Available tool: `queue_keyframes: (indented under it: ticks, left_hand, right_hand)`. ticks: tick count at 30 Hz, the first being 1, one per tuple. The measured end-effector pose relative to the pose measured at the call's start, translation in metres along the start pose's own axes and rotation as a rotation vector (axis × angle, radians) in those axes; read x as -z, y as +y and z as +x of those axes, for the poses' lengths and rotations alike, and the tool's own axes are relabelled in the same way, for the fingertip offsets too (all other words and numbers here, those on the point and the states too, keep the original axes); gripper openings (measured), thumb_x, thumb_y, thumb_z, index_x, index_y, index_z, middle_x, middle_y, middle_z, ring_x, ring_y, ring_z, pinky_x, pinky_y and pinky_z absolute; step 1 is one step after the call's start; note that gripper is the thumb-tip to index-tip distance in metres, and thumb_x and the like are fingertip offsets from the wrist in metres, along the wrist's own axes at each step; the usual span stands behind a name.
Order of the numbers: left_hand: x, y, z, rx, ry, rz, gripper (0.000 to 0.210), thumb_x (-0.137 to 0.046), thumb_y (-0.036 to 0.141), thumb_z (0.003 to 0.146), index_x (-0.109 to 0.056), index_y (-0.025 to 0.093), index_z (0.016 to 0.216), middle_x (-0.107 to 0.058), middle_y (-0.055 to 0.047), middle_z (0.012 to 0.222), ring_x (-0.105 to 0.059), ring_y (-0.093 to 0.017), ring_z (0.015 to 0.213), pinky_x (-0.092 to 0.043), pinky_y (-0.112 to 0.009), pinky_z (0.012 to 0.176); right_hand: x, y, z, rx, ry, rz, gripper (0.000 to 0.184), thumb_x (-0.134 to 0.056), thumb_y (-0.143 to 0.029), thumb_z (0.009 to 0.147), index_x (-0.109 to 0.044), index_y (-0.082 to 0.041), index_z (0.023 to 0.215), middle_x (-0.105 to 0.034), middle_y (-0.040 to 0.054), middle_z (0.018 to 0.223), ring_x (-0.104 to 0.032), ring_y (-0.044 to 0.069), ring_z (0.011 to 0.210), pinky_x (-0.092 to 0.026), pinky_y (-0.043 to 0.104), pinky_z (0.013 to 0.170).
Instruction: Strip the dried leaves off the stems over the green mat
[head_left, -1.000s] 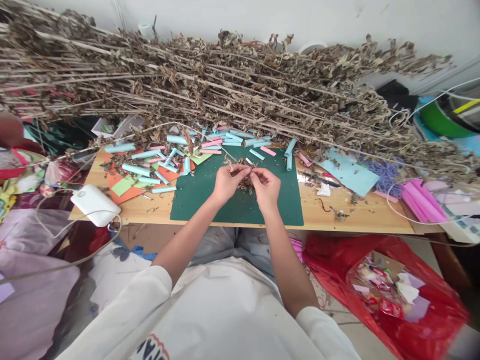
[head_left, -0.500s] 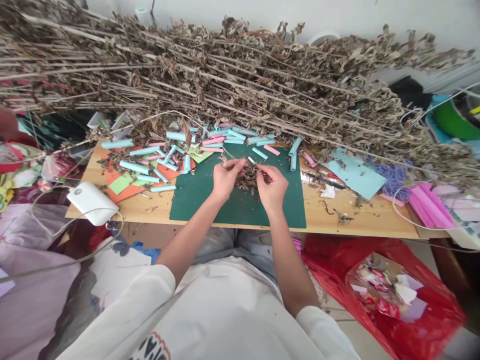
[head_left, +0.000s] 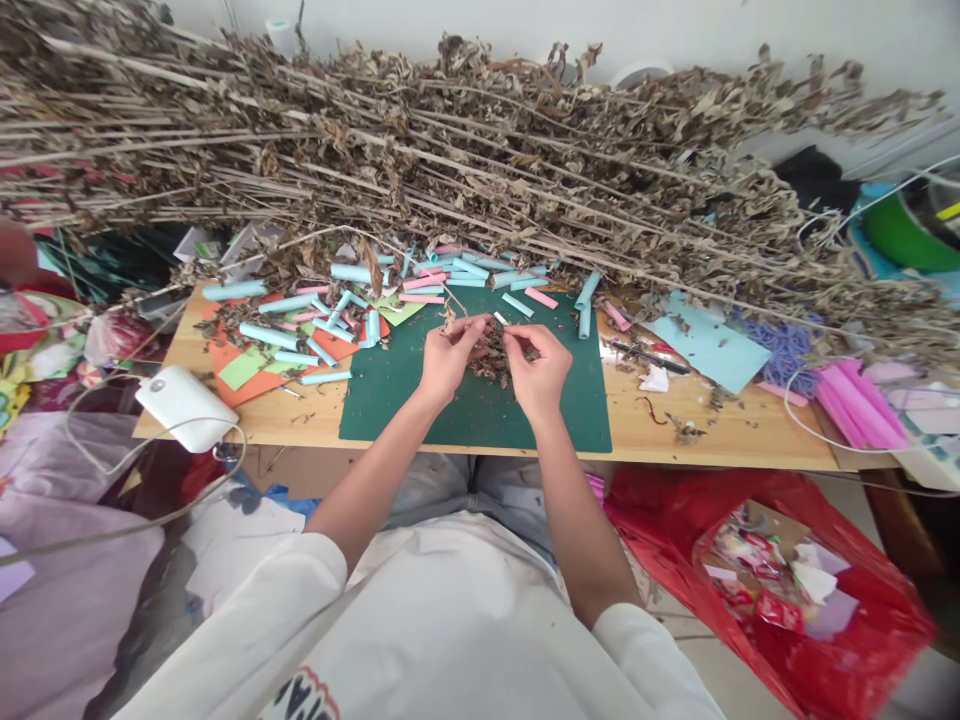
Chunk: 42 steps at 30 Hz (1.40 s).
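My left hand (head_left: 448, 362) is closed in a pinch over the green cutting mat (head_left: 390, 400), on a dried plant sprig (head_left: 450, 308) whose thin stem sticks up beyond the fingers. Thumb and fingertips of my right hand (head_left: 538, 368) are pressed together just to the right; what they pinch is hidden. Between and beneath both hands lies a small heap of crumbled dried leaves (head_left: 491, 365). A short white piece (head_left: 500, 318) shows just beyond my right fingertips; whether they touch it I cannot tell.
Dried leafy stalks (head_left: 420, 150) stretch across the back. Blue paper tubes (head_left: 270, 332) and pink paper tubes (head_left: 540, 298) lie around the mat. A white power bank (head_left: 187, 408) sits left on the wooden table (head_left: 675, 440). A red plastic bag (head_left: 667, 530) stands below right.
My right hand has shifted slightly left, its fingertips now closer to my left hand and the short white piece. My left hand has barely moved and still pinches the sprig.
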<state>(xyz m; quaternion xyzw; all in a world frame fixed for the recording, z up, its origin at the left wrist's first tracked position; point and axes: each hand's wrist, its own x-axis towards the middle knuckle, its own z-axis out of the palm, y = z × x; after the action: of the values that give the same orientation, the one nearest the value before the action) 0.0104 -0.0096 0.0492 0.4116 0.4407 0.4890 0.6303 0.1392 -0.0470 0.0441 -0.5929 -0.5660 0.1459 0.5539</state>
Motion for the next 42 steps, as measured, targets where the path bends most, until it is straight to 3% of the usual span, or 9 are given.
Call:
queue_keyframes:
  ticks: [5,9,22,28,32,36,39,42]
  left_hand:
    - [-0.003,0.001,-0.002,0.013,-0.063,-0.045,0.034,-0.076,0.046,0.072,-0.078,0.017,0.091,-0.071,-0.008,0.108,-0.066,-0.019,0.092,-0.057,-0.026,0.072]
    - [-0.006,-0.003,-0.002,0.019,-0.079,-0.083,0.030,-0.075,0.045,0.074,-0.077,0.016,0.082,-0.069,-0.009,0.112,-0.065,-0.021,0.096,-0.056,-0.026,0.073]
    - [-0.016,-0.010,-0.001,-0.054,-0.055,-0.086,0.031,-0.074,0.046,0.075,-0.078,0.017,0.083,-0.066,-0.006,0.092,-0.061,-0.014,0.080,-0.051,-0.021,0.065]
    - [-0.017,-0.010,-0.005,-0.079,0.003,-0.001,0.033,-0.070,0.050,0.078,-0.077,0.018,0.082,-0.066,-0.004,0.080,-0.054,-0.010,0.065,-0.044,-0.022,0.057]
    - [-0.014,-0.013,-0.003,-0.026,-0.023,0.013,0.036,-0.070,0.051,0.077,-0.077,0.017,0.086,-0.068,-0.004,0.082,-0.048,-0.007,0.056,-0.041,-0.023,0.054]
    - [-0.010,-0.016,-0.001,-0.052,-0.032,0.072,0.040,-0.070,0.052,0.077,-0.077,0.017,0.095,-0.068,-0.003,0.083,-0.044,-0.007,0.054,-0.037,-0.021,0.050]
    - [-0.009,-0.017,-0.001,-0.075,-0.090,0.128,0.041,-0.068,0.054,0.078,-0.075,0.015,0.083,-0.061,-0.001,0.065,-0.041,-0.008,0.052,-0.033,-0.022,0.049]
    - [-0.006,-0.018,0.000,-0.113,-0.109,0.195,0.044,-0.065,0.055,0.080,-0.066,0.013,0.065,-0.049,0.002,0.052,-0.039,-0.008,0.050,-0.032,-0.021,0.048]
  right_hand:
    - [-0.001,-0.009,-0.001,0.017,-0.101,0.013,0.014,-0.062,-0.026,0.085,-0.071,-0.022,0.095,-0.069,0.0052,0.092,-0.065,0.018,0.084,-0.055,0.032,0.077]
    - [-0.006,-0.009,-0.001,0.023,-0.068,0.004,0.014,-0.060,-0.027,0.087,-0.073,-0.023,0.088,-0.070,0.0045,0.088,-0.065,0.017,0.080,-0.055,0.032,0.077]
    - [-0.004,-0.012,-0.004,-0.045,0.026,-0.072,0.013,-0.060,-0.025,0.081,-0.072,-0.020,0.080,-0.069,0.0049,0.082,-0.064,0.017,0.075,-0.054,0.031,0.074]
    - [0.000,0.000,-0.010,-0.217,0.107,-0.012,0.017,-0.061,-0.029,0.081,-0.074,-0.019,0.081,-0.070,0.0059,0.081,-0.064,0.017,0.068,-0.054,0.030,0.065]
    - [0.004,0.013,-0.006,-0.203,-0.018,-0.078,0.024,-0.055,-0.026,0.084,-0.075,-0.019,0.096,-0.073,0.0072,0.088,-0.066,0.018,0.075,-0.054,0.033,0.074]
    - [0.009,0.003,0.004,-0.114,-0.005,-0.092,0.028,-0.052,-0.027,0.088,-0.072,-0.021,0.107,-0.070,0.0090,0.104,-0.065,0.019,0.091,-0.054,0.032,0.078]
    - [0.008,-0.012,0.013,-0.035,-0.096,-0.035,0.026,-0.057,-0.031,0.088,-0.071,-0.026,0.110,-0.068,0.0067,0.110,-0.063,0.020,0.099,-0.054,0.033,0.083]
    - [0.003,-0.018,0.021,-0.014,-0.198,-0.010,0.018,-0.060,-0.029,0.086,-0.074,-0.025,0.097,-0.070,0.0041,0.103,-0.063,0.020,0.100,-0.052,0.037,0.091]
